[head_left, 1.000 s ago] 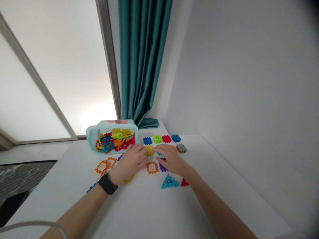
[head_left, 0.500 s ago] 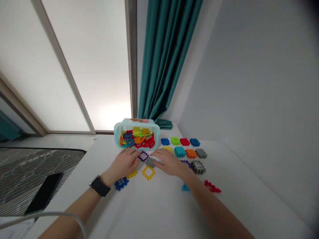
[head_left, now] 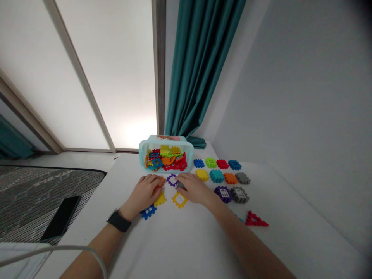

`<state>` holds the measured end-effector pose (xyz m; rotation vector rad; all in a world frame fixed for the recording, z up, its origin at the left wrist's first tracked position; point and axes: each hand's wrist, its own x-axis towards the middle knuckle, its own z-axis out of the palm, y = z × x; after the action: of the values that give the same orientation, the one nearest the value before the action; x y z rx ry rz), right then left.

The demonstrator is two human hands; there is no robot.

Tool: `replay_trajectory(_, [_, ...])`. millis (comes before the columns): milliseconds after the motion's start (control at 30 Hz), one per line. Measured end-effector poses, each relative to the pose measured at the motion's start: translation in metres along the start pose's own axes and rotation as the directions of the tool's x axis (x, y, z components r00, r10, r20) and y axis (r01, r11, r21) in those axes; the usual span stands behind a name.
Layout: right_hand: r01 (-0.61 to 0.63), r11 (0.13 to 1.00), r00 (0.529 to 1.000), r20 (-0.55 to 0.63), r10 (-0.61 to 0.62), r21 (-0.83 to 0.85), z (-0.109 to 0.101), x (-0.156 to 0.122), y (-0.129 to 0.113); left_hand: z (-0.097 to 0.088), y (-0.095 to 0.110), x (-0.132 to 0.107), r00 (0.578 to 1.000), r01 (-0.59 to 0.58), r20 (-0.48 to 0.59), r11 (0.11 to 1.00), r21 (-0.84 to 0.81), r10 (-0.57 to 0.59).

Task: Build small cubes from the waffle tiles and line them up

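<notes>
- a teal curtain (head_left: 203, 69) hangs beyond the table's far end.
- the white table (head_left: 162, 248) lies beneath both hands.
- a pale blue tub (head_left: 141, 153) stands towards the far end, holding a jumble of coloured toothed pieces.
- the right hand (head_left: 194, 189) has thumb and fingers about a grey piece (head_left: 181, 185); i cannot tell whether it is gripped or only touched.
- the left hand (head_left: 145, 190), fingers curled, partly covers an orange piece (head_left: 161, 180); its grip cannot be told either.
- a black watch (head_left: 119, 221) circles the left wrist.
- a red triangle (head_left: 255, 219) lies right of the right forearm.
- a labelled purple stack (head_left: 223, 194) and a labelled grey stack (head_left: 240, 195) sit side by side.
- a labelled purple piece (head_left: 172, 180) lies between the hands, a labelled yellow piece (head_left: 179, 199) nearer the person.
- a blue piece (head_left: 148, 212) lies beside the left wrist.
</notes>
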<state>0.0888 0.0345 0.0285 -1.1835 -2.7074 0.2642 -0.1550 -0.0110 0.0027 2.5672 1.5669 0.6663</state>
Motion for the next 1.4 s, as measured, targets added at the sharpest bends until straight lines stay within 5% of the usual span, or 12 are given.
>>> replay_trajectory(300, [-0.204,0.966,0.979,-0.051,0.198,-0.157,0.023,0.013,-0.034,0.01,-0.003,-0.005,0.998,0.056,-0.02,0.998,-0.006,-0.057])
replay_trajectory(567, [-0.294,0.947,0.952,-0.128,0.278,-0.129,0.029,0.017,-0.035,0.013,-0.005,-0.005,0.997,0.058,-0.044,0.998,-0.026,-0.059])
replay_trajectory(1033, [-0.262,0.965,0.951,-0.171,0.256,-0.018,0.037,0.013,-0.031,0.01,0.0,-0.004,0.994,0.09,-0.06,0.991,-0.101,-0.097])
replay_trajectory(1167, [-0.205,0.976,0.949,-0.228,0.217,0.078,0.037,0.015,-0.03,0.004,0.002,-0.001,0.963,0.168,-0.167,0.956,-0.24,-0.211])
replay_trajectory(1267, [-0.043,0.986,0.923,-0.371,0.101,0.161,0.037,0.015,-0.033,-0.001,0.004,0.003,0.897,0.217,-0.213,0.806,-0.551,-0.387])
replay_trajectory(1400, [0.151,0.975,0.809,-0.587,-0.029,0.16,0.034,0.012,-0.041,-0.004,0.015,0.005,0.835,0.187,0.007,0.271,-0.944,-0.55])
